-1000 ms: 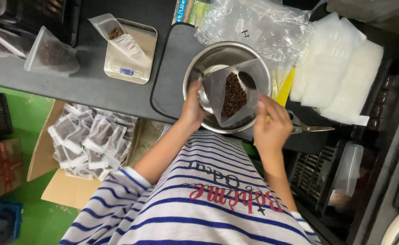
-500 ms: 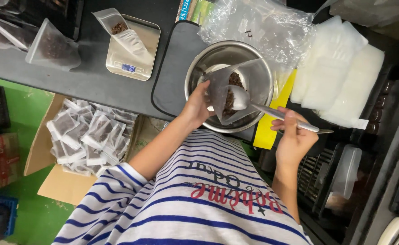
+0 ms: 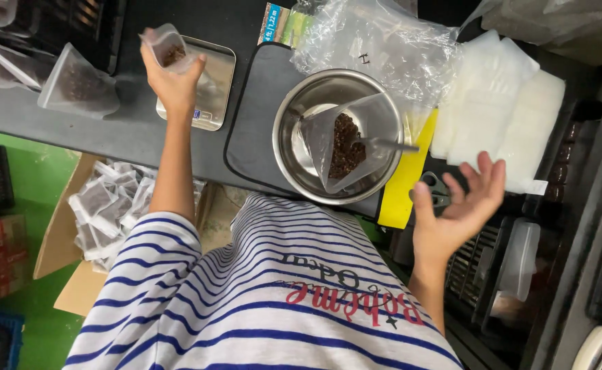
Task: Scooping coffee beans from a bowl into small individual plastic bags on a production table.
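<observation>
Left hand moved, gripping pouch

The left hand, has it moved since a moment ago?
Yes. The left hand has left the bag in the steel bowl and gone out to the scale, where it grips a small pouch.

A steel bowl is set on a dark mat, with a pouch of dark beans and a spoon inside it. Crumpled clear plastic is seen behind the bowl, and stacked white bags to its right. A yellow card is tucked beside the bowl. Filled pouches are lined up at far left, and a carton of packets is placed below the counter
</observation>
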